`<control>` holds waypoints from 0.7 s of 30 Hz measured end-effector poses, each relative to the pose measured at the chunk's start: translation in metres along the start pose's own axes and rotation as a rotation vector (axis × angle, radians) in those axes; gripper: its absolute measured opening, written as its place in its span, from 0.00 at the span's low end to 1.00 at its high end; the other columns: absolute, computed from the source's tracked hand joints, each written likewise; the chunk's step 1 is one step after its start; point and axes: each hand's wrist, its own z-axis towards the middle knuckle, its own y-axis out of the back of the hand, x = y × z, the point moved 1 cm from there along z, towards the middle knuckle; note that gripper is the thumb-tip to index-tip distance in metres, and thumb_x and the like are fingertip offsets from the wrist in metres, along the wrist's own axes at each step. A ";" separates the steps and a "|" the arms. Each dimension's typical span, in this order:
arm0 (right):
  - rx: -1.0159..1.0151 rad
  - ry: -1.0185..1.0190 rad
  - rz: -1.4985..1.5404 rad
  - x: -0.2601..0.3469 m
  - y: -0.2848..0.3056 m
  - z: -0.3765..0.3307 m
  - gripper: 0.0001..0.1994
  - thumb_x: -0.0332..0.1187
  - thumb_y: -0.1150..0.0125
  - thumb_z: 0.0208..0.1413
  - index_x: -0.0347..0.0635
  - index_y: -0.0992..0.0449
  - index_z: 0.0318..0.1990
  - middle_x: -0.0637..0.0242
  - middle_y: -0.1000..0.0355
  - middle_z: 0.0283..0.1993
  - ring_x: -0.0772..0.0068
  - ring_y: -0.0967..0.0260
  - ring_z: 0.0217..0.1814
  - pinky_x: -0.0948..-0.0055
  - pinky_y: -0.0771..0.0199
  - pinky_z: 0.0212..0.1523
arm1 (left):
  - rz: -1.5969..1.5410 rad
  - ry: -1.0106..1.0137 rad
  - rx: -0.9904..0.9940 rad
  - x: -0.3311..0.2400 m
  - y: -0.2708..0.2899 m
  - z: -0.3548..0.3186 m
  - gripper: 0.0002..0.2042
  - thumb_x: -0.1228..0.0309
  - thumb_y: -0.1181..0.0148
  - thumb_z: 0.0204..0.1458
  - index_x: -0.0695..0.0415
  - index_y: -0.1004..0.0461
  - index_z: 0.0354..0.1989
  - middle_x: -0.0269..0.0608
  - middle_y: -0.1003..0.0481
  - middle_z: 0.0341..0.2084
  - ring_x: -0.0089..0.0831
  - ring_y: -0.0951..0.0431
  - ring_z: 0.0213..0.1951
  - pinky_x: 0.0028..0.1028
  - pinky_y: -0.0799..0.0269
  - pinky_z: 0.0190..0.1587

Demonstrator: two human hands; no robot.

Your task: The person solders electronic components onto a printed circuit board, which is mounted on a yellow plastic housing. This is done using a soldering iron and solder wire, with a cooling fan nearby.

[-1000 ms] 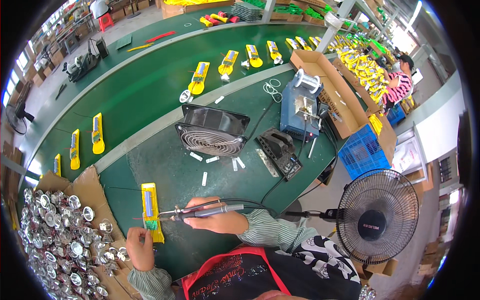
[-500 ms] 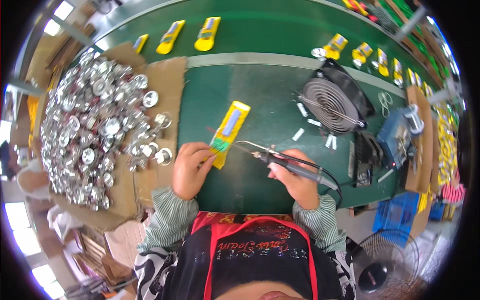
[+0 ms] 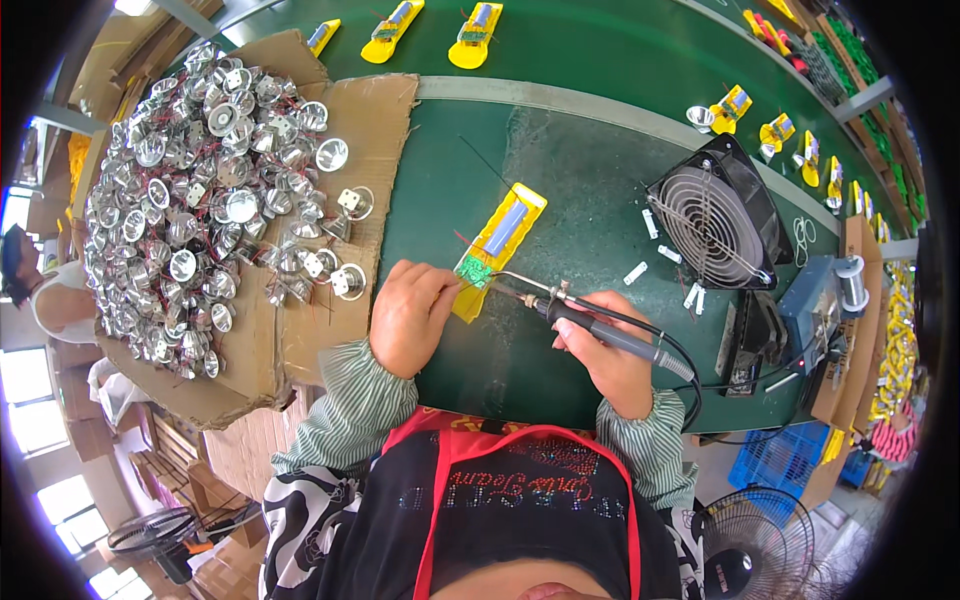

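A yellow plastic casing (image 3: 530,204) lies slanted on the green bench in front of me. Inside it sit a blue-grey cylindrical cell (image 3: 506,230) and a small green circuit board (image 3: 474,270), with thin wires sticking out. My left hand (image 3: 410,312) has its fingers pinched together at the casing's left edge beside the board; the fingertips partly hide what is between them. My right hand (image 3: 610,350) grips a soldering iron (image 3: 590,327) with a thin metal feed tube alongside. The iron's tip and the tube's end reach the board's right edge.
Heaped on cardboard (image 3: 340,200) at left are many silvery reflector cups (image 3: 225,205). A black fan (image 3: 712,215), small white pieces (image 3: 636,272) and a blue soldering station (image 3: 808,310) stand at right. Further casings (image 3: 476,36) line the far green strip. A black cable (image 3: 692,390) trails from the iron.
The iron's tip and feed tube have come in to the board's edge; they were slightly apart from it. My left hand stays at the casing. The whole view has shifted a little.
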 end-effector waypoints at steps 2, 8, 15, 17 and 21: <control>0.022 -0.007 -0.009 -0.003 -0.001 0.003 0.09 0.21 0.38 0.48 0.26 0.27 0.37 0.62 0.27 0.32 0.77 0.27 0.27 0.80 0.28 0.27 | -0.013 -0.003 0.003 0.000 -0.002 0.000 0.03 0.76 0.39 0.45 0.61 0.26 0.28 0.41 0.27 0.24 0.40 0.31 0.29 0.34 0.34 0.32; 0.032 0.015 -0.026 -0.007 -0.004 0.009 0.09 0.21 0.37 0.47 0.26 0.26 0.36 0.62 0.28 0.32 0.76 0.27 0.27 0.79 0.29 0.26 | 0.029 -0.003 0.043 0.002 -0.004 0.004 0.03 0.77 0.40 0.44 0.60 0.26 0.28 0.41 0.28 0.23 0.39 0.31 0.29 0.34 0.35 0.32; 0.037 0.028 -0.068 -0.014 -0.003 0.013 0.10 0.22 0.36 0.45 0.26 0.27 0.35 0.63 0.28 0.30 0.78 0.28 0.26 0.80 0.30 0.25 | 0.035 -0.003 0.059 0.001 -0.004 0.006 0.02 0.77 0.40 0.44 0.61 0.26 0.26 0.40 0.29 0.22 0.39 0.32 0.28 0.35 0.36 0.32; 0.039 0.014 -0.065 -0.014 -0.002 0.014 0.09 0.22 0.36 0.45 0.26 0.27 0.34 0.63 0.28 0.29 0.79 0.29 0.26 0.80 0.31 0.25 | 0.036 -0.003 0.067 0.000 -0.003 0.007 0.02 0.77 0.40 0.43 0.61 0.26 0.26 0.40 0.29 0.22 0.39 0.32 0.28 0.35 0.36 0.32; 0.029 0.013 -0.065 -0.012 -0.002 0.013 0.09 0.22 0.37 0.46 0.28 0.27 0.36 0.65 0.27 0.27 0.81 0.29 0.26 0.81 0.31 0.26 | 0.039 -0.014 0.071 0.001 -0.003 0.009 0.02 0.77 0.40 0.43 0.61 0.26 0.26 0.40 0.29 0.22 0.39 0.32 0.28 0.35 0.36 0.32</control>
